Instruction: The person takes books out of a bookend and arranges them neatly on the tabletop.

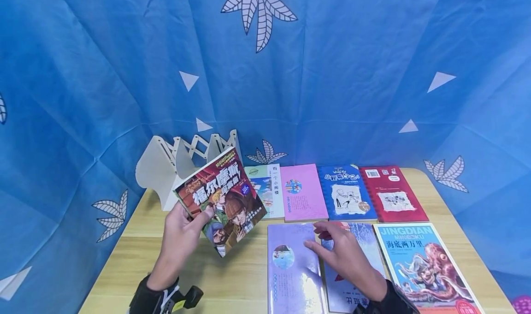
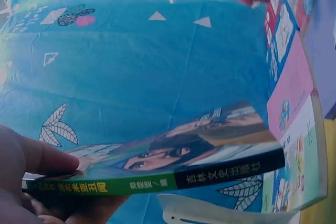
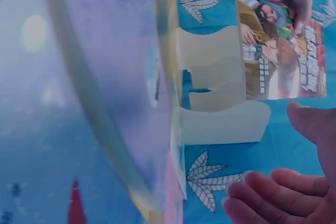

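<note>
My left hand [image 1: 184, 233] grips a dark red illustrated book [image 1: 226, 194] by its left edge, thumb over the cover, and holds it tilted above the table. In the left wrist view its green and black spine [image 2: 157, 179] faces the camera. My right hand [image 1: 346, 256] hovers with loose fingers above a purple book [image 1: 292, 277] and a blue-violet book [image 1: 352, 288], holding nothing. Behind the held book stands a white expandable book rack [image 1: 159, 166], partly hidden by it.
A green-and-white book [image 1: 265, 192], a pink book [image 1: 303, 192], a blue book [image 1: 348, 194] and a red book [image 1: 392, 192] lie in a back row. An octopus-cover book [image 1: 427, 268] lies front right on the wooden table [image 1: 137, 258]. Blue cloth [image 1: 332, 74] hangs behind.
</note>
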Demonstrator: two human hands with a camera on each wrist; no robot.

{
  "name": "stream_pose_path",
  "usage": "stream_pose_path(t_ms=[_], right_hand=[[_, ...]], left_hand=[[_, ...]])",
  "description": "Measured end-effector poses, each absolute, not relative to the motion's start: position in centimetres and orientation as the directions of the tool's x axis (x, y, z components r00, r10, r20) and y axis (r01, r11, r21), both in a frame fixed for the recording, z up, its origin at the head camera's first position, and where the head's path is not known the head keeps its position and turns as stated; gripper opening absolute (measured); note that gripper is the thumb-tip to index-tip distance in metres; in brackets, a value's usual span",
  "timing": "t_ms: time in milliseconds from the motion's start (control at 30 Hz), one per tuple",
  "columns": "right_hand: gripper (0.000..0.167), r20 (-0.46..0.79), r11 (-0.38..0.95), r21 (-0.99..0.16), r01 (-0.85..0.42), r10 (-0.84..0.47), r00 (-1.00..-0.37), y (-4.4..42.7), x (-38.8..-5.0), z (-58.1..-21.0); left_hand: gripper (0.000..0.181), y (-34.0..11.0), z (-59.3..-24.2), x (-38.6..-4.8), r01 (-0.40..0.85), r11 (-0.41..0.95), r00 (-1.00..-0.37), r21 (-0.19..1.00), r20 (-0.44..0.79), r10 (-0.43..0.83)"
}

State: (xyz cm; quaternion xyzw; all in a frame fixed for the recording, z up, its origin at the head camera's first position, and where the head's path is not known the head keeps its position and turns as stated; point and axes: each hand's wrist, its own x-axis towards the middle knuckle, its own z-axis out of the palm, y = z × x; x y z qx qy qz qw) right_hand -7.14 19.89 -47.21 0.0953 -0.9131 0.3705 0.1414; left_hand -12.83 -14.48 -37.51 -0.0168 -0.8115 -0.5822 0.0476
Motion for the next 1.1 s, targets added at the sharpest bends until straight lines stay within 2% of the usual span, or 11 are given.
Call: stream_pose_path(t_ms=[167,467,600,800,1100], right_hand=[[0.058,0.229,0.64,-0.737,-0.218,-0.068,-0.971,19.6,-7.8,-46.3],[0.071,0.147,0.531,-0.826,-0.191,-0.124,-0.981,18.4,-8.8,-45.0],[0.071,0.123,0.476,-0.859,-0.19,-0.169,-0.978,17.7,-9.4,-44.7],[0.072,0.027,0.334,-0.936,-0.107,-0.234,-0.972,16.5,-10.2,-43.9],[0.076,-0.033,0.227,-0.973,-0.04,-0.311,-0.95,14.8,-10.9,-42.9]], left_hand=[[0.053,-14.7,-37.7,-12.8,0.082,0.282,-0.997,0.956,0.073,0.04],[0.055,-15.2,-38.1,-12.8,0.085,0.231,-0.983,0.969,0.043,0.179],[0.056,-15.4,-38.2,-12.9,0.054,0.193,-0.972,0.98,0.008,0.233],[0.058,-15.3,-38.3,-12.9,-0.003,0.144,-0.95,0.99,-0.047,0.308],[0.058,-15.4,-38.7,-12.9,-0.001,0.09,-0.91,0.996,-0.038,0.412]])
